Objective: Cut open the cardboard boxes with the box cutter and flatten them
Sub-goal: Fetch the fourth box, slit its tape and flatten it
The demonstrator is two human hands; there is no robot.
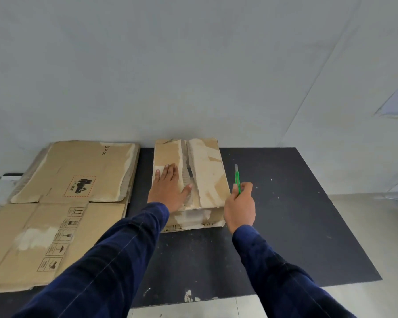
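- The cardboard box [190, 180] stands closed on the black mat [296, 226], straight ahead, its long axis running away from the person.
- The left hand [168, 189] lies spread and flat on the left top flap, thumb beside the centre seam [187, 171].
- The right hand [239, 207] grips the green box cutter [237, 180], blade pointing away, just off the box's right edge.
- The seam lies left of the blade, so the cutter must likely come inward.
- Flattened cardboard [74, 173] lies at left.

Setting: bare workroom or packing area. Plain white walls [193, 65], pale floor [363, 216], dark scuffed mat [285, 237]; flattened cartons [78, 171] stacked at its left edge.
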